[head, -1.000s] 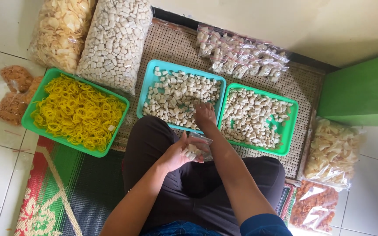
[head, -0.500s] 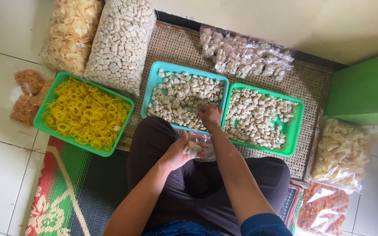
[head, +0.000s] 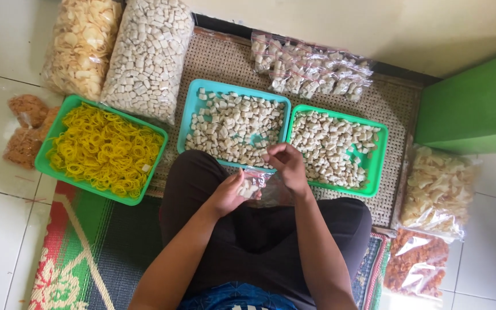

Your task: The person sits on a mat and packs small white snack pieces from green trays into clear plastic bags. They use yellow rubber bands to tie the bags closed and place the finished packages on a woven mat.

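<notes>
Trays crowded the mat edge to edge; open floor lay only at far left. Left hand point(head: 228, 194) held a small bag point(head: 255, 186) over the lap, against the blue tray point(head: 195, 102). Right hand point(head: 285, 166), fingers pinched narrow, hovered above the bag's mouth.

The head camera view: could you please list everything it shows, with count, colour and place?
Teal plastic tray of white cracker pieces: one, centre.
Green plastic tray of white pieces: one, right of it.
Green tray of yellow ring crackers: one, left.
Large clear sacks: two, pale, top left.
Small filled packets: a pile, top centre.
Woven mat: one, tan, under the trays.
Orange-brown snack bags: lower right and far left.
Small clear bag: one, in both hands.
Left hand; right hand.
</notes>
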